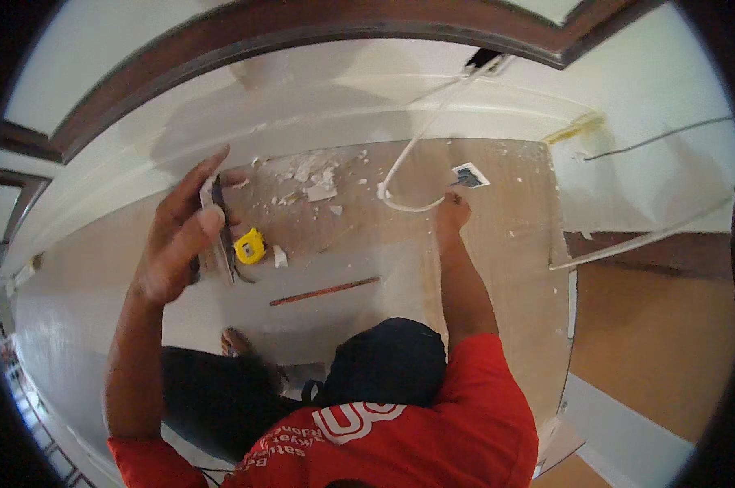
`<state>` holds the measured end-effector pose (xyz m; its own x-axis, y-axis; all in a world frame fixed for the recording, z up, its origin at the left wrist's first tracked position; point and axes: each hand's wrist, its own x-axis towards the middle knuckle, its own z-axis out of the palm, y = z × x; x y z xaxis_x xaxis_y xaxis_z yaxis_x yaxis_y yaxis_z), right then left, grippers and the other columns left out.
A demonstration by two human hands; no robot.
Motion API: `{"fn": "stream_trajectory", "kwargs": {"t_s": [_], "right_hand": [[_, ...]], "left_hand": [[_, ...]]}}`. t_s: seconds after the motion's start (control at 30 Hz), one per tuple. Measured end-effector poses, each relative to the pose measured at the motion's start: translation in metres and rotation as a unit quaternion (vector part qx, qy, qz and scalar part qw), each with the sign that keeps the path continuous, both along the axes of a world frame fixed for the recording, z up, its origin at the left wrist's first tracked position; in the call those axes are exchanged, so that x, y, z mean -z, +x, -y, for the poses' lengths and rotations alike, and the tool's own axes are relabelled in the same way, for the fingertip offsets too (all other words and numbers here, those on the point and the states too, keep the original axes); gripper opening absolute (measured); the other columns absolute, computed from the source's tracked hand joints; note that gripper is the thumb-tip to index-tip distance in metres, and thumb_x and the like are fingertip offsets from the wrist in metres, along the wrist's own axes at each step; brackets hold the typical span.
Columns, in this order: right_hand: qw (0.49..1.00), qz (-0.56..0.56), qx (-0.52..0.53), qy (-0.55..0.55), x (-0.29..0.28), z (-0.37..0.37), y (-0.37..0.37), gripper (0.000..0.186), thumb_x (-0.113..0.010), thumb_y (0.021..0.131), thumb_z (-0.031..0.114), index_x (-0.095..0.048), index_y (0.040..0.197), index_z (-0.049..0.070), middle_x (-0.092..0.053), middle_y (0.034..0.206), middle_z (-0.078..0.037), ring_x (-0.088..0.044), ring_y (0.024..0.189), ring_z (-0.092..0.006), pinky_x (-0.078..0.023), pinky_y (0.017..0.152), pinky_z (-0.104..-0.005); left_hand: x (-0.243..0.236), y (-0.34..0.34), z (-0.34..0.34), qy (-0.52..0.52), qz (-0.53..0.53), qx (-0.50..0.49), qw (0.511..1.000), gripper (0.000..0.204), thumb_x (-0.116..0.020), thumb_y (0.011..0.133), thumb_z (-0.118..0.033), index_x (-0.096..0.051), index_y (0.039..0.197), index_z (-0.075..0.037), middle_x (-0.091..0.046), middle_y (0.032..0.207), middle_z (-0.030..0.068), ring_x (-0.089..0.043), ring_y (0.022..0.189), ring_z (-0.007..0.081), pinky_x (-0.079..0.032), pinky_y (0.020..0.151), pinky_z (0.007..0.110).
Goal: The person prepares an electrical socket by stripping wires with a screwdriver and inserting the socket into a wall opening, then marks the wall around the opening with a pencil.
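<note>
At the left, the left hand (177, 237) pinches a thin flat piece (218, 236) between the thumb and the fingers. Just right of this piece, a yellow tape measure (249, 246) lies on the floor; white crumbs (314, 180) are beyond it. A reddish stick (324, 291) lies nearer to the body. The red shirt (457, 423) bears white lettering. A white cable (383, 192) loops to the right hand (454, 215), whose fingers are curled beside a dark, white-edged square (469, 175); whether they pinch the cable, I cannot tell.
</note>
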<state>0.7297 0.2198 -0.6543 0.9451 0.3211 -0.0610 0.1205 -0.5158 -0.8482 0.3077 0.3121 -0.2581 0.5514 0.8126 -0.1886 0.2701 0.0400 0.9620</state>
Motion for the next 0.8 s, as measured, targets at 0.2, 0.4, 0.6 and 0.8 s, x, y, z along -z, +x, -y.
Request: {"fn": "stream_trajectory", "kwargs": {"t_s": [0.2, 0.4, 0.6, 0.8], "right_hand": [[0.969, -0.210, -0.019, 0.130, -0.008, 0.011, -0.008, 0.021, -0.062, 0.090, 0.021, -0.066, 0.097, 0.001, -0.066, 0.081, -0.008, -0.063, 0.067, -0.0205, -0.049, 0.057, -0.0337], [0.984, 0.073, -0.162, 0.016, -0.022, 0.059, -0.057, 0.021, -0.061, 0.092, 0.020, -0.067, 0.091, 0.000, -0.068, 0.084, -0.016, -0.066, 0.074, -0.0286, -0.051, 0.067, -0.0396], [0.740, 0.146, -0.656, -0.004, -0.038, 0.096, -0.217, 0.033, -0.068, 0.085, 0.026, -0.064, 0.109, 0.004, -0.064, 0.107, -0.016, -0.060, 0.101, -0.0358, -0.048, 0.089, -0.0461], [0.652, 0.239, -0.719, -0.025, -0.009, 0.109, -0.274, 0.028, -0.062, 0.087, 0.017, -0.065, 0.112, 0.005, -0.063, 0.099, -0.012, -0.058, 0.099, -0.0316, -0.046, 0.089, -0.0444]], "left_hand": [[-0.003, 0.007, 0.003, -0.150, 0.131, -0.063, 0.978, 0.094, -0.052, 0.090, -0.060, -0.020, 0.153, 0.001, -0.054, 0.133, 0.0251, -0.067, 0.093, 0.0239, -0.058, 0.078, 0.037], [-0.006, -0.001, -0.001, -0.216, 0.221, -0.130, 0.942, 0.089, -0.045, 0.090, -0.065, -0.033, 0.149, 0.000, -0.056, 0.130, 0.0247, -0.065, 0.096, 0.0276, -0.055, 0.085, 0.042], [0.002, -0.009, -0.013, -0.330, 0.325, -0.064, 0.884, 0.082, -0.046, 0.092, -0.066, -0.037, 0.148, -0.006, -0.054, 0.131, 0.0234, -0.065, 0.095, 0.0279, -0.057, 0.077, 0.046], [0.017, -0.006, 0.009, -0.142, -0.002, 0.090, 0.986, 0.076, -0.062, 0.090, -0.056, -0.044, 0.146, -0.008, -0.061, 0.122, 0.0191, -0.063, 0.096, 0.0253, -0.053, 0.083, 0.036]]}}
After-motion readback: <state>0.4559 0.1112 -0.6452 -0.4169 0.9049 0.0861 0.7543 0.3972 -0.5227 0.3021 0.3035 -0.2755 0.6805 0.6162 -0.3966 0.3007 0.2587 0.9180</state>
